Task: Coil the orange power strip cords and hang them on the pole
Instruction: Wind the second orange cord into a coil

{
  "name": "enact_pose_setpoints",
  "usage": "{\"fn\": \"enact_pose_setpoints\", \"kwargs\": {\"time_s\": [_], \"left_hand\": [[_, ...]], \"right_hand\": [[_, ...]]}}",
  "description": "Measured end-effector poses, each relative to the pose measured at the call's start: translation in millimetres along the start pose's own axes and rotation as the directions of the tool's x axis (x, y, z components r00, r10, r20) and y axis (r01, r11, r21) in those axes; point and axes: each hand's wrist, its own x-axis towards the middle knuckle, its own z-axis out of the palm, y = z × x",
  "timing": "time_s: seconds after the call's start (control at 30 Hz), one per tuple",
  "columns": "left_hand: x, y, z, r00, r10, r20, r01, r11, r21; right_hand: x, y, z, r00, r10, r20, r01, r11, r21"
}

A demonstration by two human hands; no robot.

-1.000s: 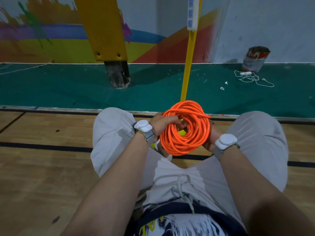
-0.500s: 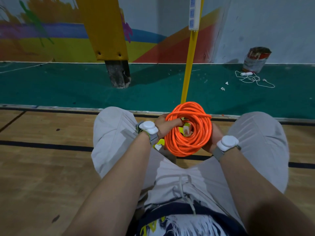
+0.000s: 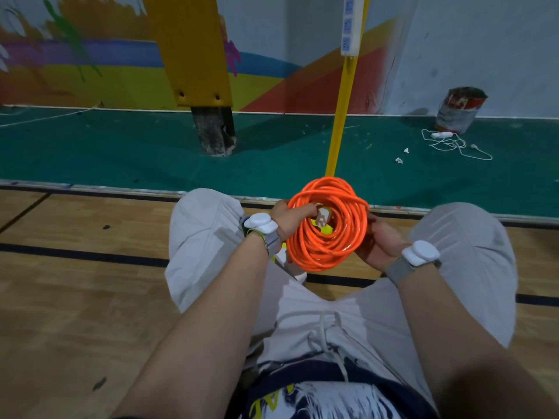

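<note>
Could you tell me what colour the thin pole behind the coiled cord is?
Yellow: the pole behind the orange cord shows best in the head view.

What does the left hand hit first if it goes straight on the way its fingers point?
The left hand points right, over the near strands of the orange coil into its centre. First in line is the white plug at its fingertips, apparently touching; beyond that, the coil's far side. Depth is unclear.
</note>
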Motion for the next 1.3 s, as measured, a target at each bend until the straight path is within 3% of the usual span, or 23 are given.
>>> {"fn": "enact_pose_setpoints", "kwargs": {"time_s": [0.07, 0.13, 0.2, 0.27, 0.4, 0.6, 0.7, 0.87, 1.03, 1.17, 1.3], "left_hand": [[1.8, 0.1, -3.5, 0.998, -0.007, -0.061, 0.005, 1.0, -0.027], [4.9, -1.4, -8.6, 0.995, 0.005, -0.105, -0.009, 0.999, -0.038], [9.0, -5.3, -11.5, 0.992, 0.019, -0.121, -0.021, 1.0, -0.015], [10.1, -7.2, -10.4, 0.991, 0.036, -0.128, -0.034, 0.999, 0.017], [5.9, -7.7, 1.9, 0.989, 0.081, -0.126, -0.064, 0.989, 0.134], [3.3, -10.8, 12.0, 0.985, 0.107, -0.134, -0.077, 0.975, 0.207], [2.9, -13.6, 13.6, 0.981, 0.125, -0.145, -0.09, 0.969, 0.229], [4.7, -16.6, 14.5, 0.979, 0.151, -0.139, -0.116, 0.966, 0.23], [6.2, -14.4, 9.3, 0.969, 0.105, -0.222, -0.052, 0.971, 0.234], [11.4, -15.3, -3.2, 0.973, 0.062, -0.222, -0.014, 0.978, 0.21], [14.6, -18.0, -9.2, 0.967, 0.093, -0.235, -0.046, 0.979, 0.2]], "right_hand": [[-0.8, -0.3, 3.2, 0.997, -0.083, -0.004, 0.083, 0.996, -0.039], [-1.9, 1.4, 8.3, 0.944, -0.304, -0.126, 0.263, 0.928, -0.265], [-6.9, 4.0, 13.8, 0.806, -0.575, -0.138, 0.379, 0.681, -0.626], [-13.8, 7.9, 21.4, 0.718, -0.695, 0.038, 0.44, 0.41, -0.799], [-20.8, 20.8, 37.7, 0.665, -0.693, 0.281, 0.454, 0.076, -0.888], [-19.7, 21.6, 43.2, 0.729, -0.649, 0.217, 0.189, -0.114, -0.975], [-19.2, 23.7, 48.5, 0.751, -0.635, 0.181, 0.132, -0.125, -0.983], [-14.3, 29.3, 46.7, 0.735, -0.655, 0.174, 0.167, -0.074, -0.983], [-17.3, 38.8, 47.4, 0.724, -0.607, 0.326, 0.283, -0.17, -0.944], [-24.4, 36.9, 53.5, 0.706, -0.653, 0.273, 0.296, -0.079, -0.952], [-23.1, 33.1, 48.7, 0.624, -0.746, 0.232, 0.354, 0.006, -0.935]]}}
